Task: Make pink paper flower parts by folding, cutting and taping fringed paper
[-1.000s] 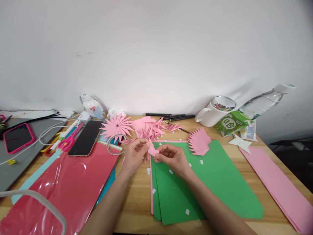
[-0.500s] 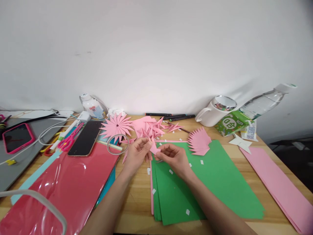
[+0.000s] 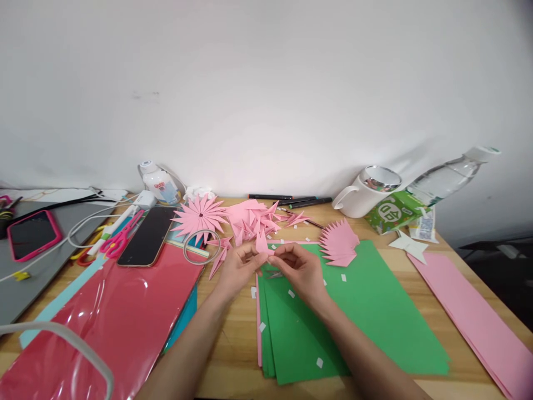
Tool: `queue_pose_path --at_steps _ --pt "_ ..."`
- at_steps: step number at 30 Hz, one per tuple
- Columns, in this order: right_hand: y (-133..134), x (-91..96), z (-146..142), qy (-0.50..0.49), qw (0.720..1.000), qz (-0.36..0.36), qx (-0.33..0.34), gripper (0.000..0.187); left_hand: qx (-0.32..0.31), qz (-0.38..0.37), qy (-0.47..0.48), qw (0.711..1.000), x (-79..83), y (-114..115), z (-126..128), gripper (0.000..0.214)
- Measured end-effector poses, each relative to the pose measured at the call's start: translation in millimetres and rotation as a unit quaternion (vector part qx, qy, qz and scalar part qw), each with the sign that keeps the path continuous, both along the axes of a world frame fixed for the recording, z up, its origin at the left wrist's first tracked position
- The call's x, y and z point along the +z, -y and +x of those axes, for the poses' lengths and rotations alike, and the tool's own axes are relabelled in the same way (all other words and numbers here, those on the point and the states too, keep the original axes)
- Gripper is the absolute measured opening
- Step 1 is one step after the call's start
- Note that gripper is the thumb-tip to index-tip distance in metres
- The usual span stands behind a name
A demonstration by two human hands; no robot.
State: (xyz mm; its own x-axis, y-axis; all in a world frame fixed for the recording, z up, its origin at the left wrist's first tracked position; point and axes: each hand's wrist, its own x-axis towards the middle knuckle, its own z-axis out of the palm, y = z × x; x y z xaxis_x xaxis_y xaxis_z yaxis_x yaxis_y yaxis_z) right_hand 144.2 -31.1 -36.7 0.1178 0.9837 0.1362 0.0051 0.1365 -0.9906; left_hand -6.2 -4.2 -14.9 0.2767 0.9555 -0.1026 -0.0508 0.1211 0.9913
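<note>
Between my two hands is a small folded pink paper piece (image 3: 262, 243), its points standing upward. My left hand (image 3: 241, 266) pinches it from the left, and my right hand (image 3: 298, 269) pinches its lower right edge. Both hands hover over the left edge of a stack of green paper (image 3: 353, 322). Behind them lies a heap of folded pink paper pieces (image 3: 250, 216). A round pink paper star (image 3: 200, 214) sits left of the heap. Farther right, a fan of joined pink pieces (image 3: 339, 243) rests on the green paper's back edge. Small scissors (image 3: 274, 274) show partly beneath my right hand.
To the left are a phone (image 3: 146, 236), pink scissors (image 3: 120, 236) and a red plastic-wrapped pack (image 3: 112, 316). A white mug (image 3: 366, 194), a green box (image 3: 391, 211) and a tilted water bottle (image 3: 449, 175) stand at the back right. Pink paper strips (image 3: 470, 316) lie at the right edge.
The folded pink piece has turned so its points face up, and my hands have come closer together around its lower edge. The camera view has shifted slightly.
</note>
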Motion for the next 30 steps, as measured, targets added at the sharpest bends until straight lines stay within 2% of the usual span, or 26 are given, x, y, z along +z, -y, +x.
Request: queue_pose_path --at_steps 3,5,6,10,12,17,19,22,24,25,27,30 --pt "-8.6 -1.3 17.6 0.173 0.978 0.093 -0.07 0.015 0.02 -0.01 0.016 1.0 1.2 -2.5 -1.9 0.038" --pt "-17.4 -3.6 30.6 0.28 0.941 0.135 -0.131 0.017 0.037 -0.021 0.034 0.999 0.6 -4.5 -3.0 0.042" --pt "-22.3 -5.2 36.3 0.338 0.92 0.142 -0.139 0.021 0.043 -0.026 0.043 0.998 0.1 -5.3 -3.4 0.042" --pt "-40.8 -11.8 50.7 0.53 0.835 0.121 -0.084 0.044 0.045 -0.033 0.056 0.997 -0.4 -6.1 -4.0 0.041" --pt "-48.3 -14.9 54.8 0.549 0.825 0.119 -0.059 0.048 0.04 -0.033 0.054 0.997 0.1 -5.8 -4.3 0.041" --pt "-54.4 -17.7 62.6 0.493 0.856 0.134 -0.075 0.04 0.039 -0.043 0.062 0.996 0.1 -6.5 -6.3 0.043" --pt "-49.0 -13.0 60.9 0.444 0.88 0.139 -0.092 0.032 0.042 -0.04 0.062 0.996 -0.2 -6.8 -6.7 0.043" --pt "-33.6 0.9 48.8 0.272 0.947 0.117 -0.123 0.01 0.041 -0.033 0.06 0.997 -0.6 -6.6 -6.2 0.042" --pt "-22.4 10.2 36.1 0.109 0.985 0.056 -0.125 0.015 0.038 -0.028 0.062 0.997 -1.1 -6.0 -5.2 0.041" --pt "-17.5 13.3 29.3 0.032 0.995 0.012 -0.097 0.018 0.036 -0.026 0.062 0.997 -1.4 -5.6 -4.6 0.041" --pt "-10.0 15.4 16.6 -0.135 0.986 -0.061 -0.075 0.024 0.031 -0.025 0.062 0.997 -1.9 -4.9 -3.5 0.041" --pt "-4.2 10.6 3.7 -0.27 0.954 -0.126 -0.029 0.035 0.022 -0.031 0.056 0.998 -1.6 -4.3 -2.7 0.041"
